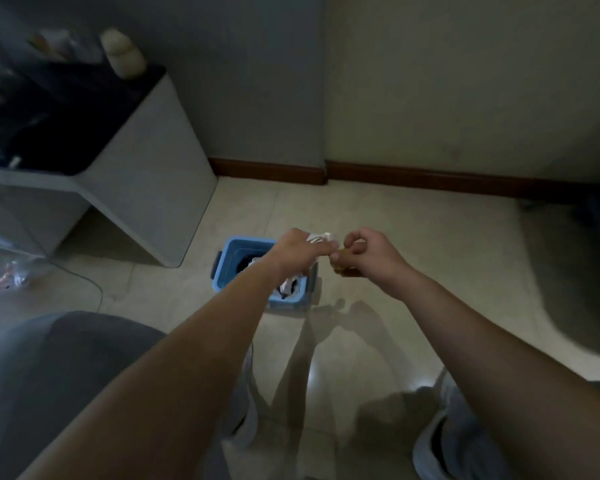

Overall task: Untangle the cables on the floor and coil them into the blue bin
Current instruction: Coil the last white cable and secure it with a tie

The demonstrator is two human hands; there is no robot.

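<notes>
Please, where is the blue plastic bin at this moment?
In the head view, the rectangular blue plastic bin stands on the pale tiled floor near the centre, partly hidden behind the left hand, to the right of the white cabinet.

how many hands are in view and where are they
2. The left hand is over the blue bin, gripping a white cable bundle. The right hand is just right of it, pinching a small yellowish thing. No others show.
</notes>
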